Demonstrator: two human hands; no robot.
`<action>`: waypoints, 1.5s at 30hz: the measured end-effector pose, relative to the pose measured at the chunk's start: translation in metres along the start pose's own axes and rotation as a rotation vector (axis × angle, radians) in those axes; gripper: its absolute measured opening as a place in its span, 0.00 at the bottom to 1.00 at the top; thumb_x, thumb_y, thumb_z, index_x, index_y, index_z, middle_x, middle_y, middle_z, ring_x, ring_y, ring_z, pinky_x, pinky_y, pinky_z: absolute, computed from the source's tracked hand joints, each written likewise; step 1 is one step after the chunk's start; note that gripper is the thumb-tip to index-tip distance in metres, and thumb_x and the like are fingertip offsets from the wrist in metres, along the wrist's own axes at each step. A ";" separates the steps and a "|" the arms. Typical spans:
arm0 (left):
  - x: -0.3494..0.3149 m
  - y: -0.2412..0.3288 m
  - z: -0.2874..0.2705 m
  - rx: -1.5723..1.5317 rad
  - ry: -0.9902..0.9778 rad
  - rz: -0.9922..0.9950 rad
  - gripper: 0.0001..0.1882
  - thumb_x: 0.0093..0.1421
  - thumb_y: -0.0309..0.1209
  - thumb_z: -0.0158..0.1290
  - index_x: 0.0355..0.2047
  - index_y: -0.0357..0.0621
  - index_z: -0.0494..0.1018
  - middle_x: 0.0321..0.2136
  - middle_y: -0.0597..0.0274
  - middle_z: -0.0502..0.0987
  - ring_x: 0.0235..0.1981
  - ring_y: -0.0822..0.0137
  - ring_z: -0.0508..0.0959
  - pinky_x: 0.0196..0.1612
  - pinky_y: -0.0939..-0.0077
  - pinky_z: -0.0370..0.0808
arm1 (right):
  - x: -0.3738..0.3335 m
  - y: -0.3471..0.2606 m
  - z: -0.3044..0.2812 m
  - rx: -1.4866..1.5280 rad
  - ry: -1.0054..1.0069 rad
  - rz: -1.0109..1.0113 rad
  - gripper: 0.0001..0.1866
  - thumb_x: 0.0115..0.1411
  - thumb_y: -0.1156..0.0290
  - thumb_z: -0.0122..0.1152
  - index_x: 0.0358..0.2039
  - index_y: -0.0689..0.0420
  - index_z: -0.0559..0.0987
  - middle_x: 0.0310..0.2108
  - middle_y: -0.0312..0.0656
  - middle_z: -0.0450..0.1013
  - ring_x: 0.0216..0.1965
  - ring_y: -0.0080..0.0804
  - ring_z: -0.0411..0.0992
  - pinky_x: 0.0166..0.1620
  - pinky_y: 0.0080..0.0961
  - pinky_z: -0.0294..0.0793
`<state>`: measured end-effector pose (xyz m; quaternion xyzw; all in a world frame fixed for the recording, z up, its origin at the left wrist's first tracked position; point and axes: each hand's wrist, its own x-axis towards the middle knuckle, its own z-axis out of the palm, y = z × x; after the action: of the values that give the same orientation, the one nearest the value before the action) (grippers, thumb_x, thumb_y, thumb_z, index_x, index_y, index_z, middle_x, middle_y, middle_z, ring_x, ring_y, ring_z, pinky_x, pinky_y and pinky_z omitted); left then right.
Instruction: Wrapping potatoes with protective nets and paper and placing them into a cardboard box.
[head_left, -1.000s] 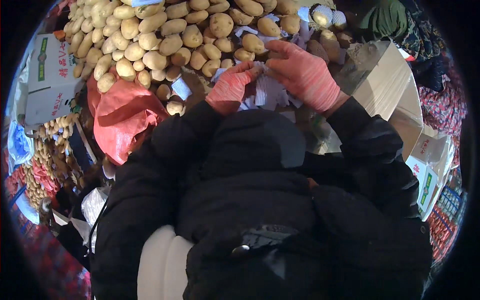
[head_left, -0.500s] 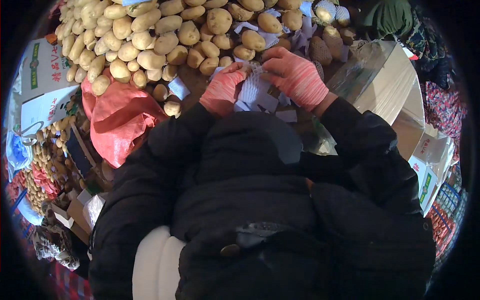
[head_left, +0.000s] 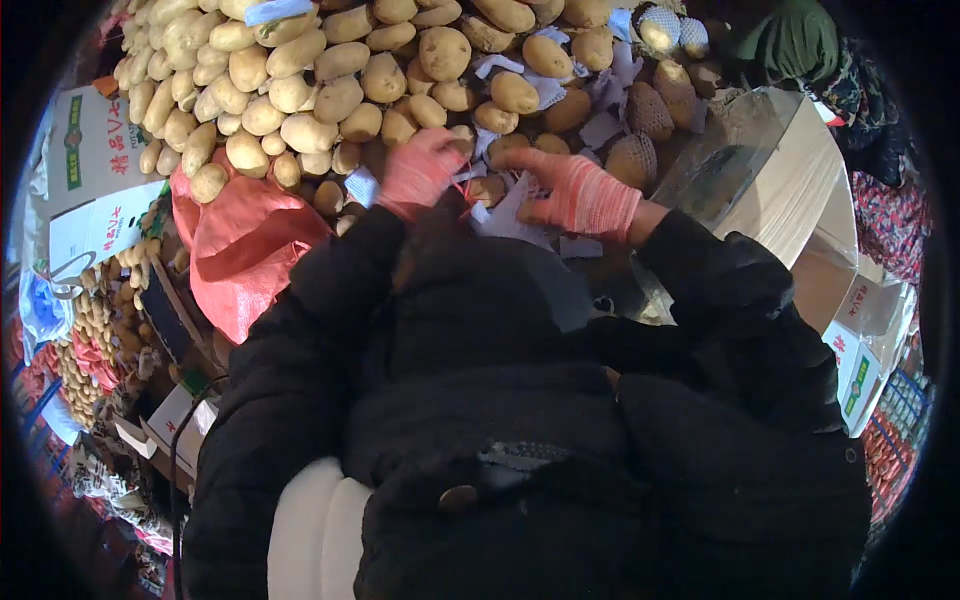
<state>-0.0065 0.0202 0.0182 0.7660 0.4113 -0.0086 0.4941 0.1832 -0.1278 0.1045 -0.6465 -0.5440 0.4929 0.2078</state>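
My left hand point(head_left: 425, 172), in a pink knit glove, is smeared by motion at the lower edge of a heap of potatoes point(head_left: 340, 100). Its fingers cannot be made out clearly. Opposite it, my right hand point(head_left: 585, 195), in the same kind of glove, curls its fingers and thumb around a pale lilac wrapping piece point(head_left: 513, 212). A single potato point(head_left: 487, 190) lies between the two hands, beside that piece. More pale wrapping scraps point(head_left: 600, 130) lie among the potatoes just beyond. Several potatoes in white foam nets, such as one netted potato point(head_left: 632, 160), rest past my right hand.
A red woven sack point(head_left: 240, 250) lies left of my left hand. An open cardboard box point(head_left: 790, 180) with plastic film stands at the right, and another printed box point(head_left: 95, 140) at the far left. A person in a green head covering point(head_left: 795, 45) is at the top right.
My hands have moved apart and slightly nearer; the left went up and left. The white foam net that was between my fingers no longer shows there. A potato now shows between the hands.
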 end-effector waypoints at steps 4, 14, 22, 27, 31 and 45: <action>0.084 -0.129 -0.073 0.605 0.785 -0.041 0.31 0.48 0.49 0.62 0.51 0.49 0.74 0.39 0.50 0.79 0.47 0.50 0.77 0.50 0.59 0.73 | 0.006 0.009 -0.010 0.016 0.087 -0.035 0.30 0.53 0.71 0.63 0.58 0.50 0.70 0.34 0.53 0.77 0.39 0.50 0.77 0.42 0.38 0.76; 0.089 -0.145 -0.091 -0.226 0.315 -0.166 0.39 0.49 0.38 0.65 0.59 0.37 0.63 0.49 0.54 0.76 0.50 0.61 0.77 0.50 0.68 0.74 | 0.005 0.033 -0.018 -0.080 0.462 -0.224 0.26 0.55 0.70 0.64 0.56 0.47 0.74 0.37 0.51 0.75 0.39 0.50 0.75 0.42 0.39 0.76; -0.028 0.069 -0.024 -1.362 -0.584 0.222 0.32 0.59 0.39 0.59 0.60 0.42 0.62 0.49 0.59 0.74 0.47 0.65 0.76 0.47 0.70 0.74 | -0.020 -0.037 -0.045 0.268 0.309 -0.326 0.44 0.48 0.66 0.76 0.64 0.56 0.64 0.56 0.45 0.69 0.54 0.37 0.71 0.54 0.34 0.73; -0.068 0.115 0.003 -1.431 -0.634 0.379 0.20 0.65 0.37 0.49 0.56 0.49 0.68 0.51 0.62 0.74 0.50 0.63 0.75 0.52 0.67 0.74 | -0.040 -0.045 -0.046 1.201 0.157 -0.245 0.36 0.59 0.49 0.60 0.61 0.57 0.67 0.54 0.43 0.71 0.54 0.35 0.72 0.50 0.32 0.78; -0.048 0.108 0.020 -0.472 -0.084 0.478 0.18 0.60 0.35 0.52 0.50 0.44 0.74 0.49 0.67 0.77 0.47 0.67 0.76 0.52 0.71 0.71 | -0.049 -0.042 -0.044 1.127 0.157 -0.097 0.36 0.57 0.49 0.62 0.62 0.55 0.66 0.54 0.44 0.72 0.53 0.37 0.73 0.48 0.36 0.78; -0.020 -0.068 0.024 0.022 0.091 0.208 0.12 0.52 0.33 0.60 0.37 0.45 0.79 0.40 0.54 0.78 0.42 0.54 0.78 0.46 0.65 0.75 | -0.217 0.062 -0.141 -0.299 0.818 -0.019 0.28 0.63 0.65 0.57 0.61 0.65 0.67 0.53 0.47 0.74 0.54 0.34 0.71 0.56 0.32 0.70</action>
<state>-0.0536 0.0012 -0.0371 0.8096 0.3511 0.0729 0.4647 0.3530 -0.3073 0.2042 -0.8066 -0.4881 0.1101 0.3148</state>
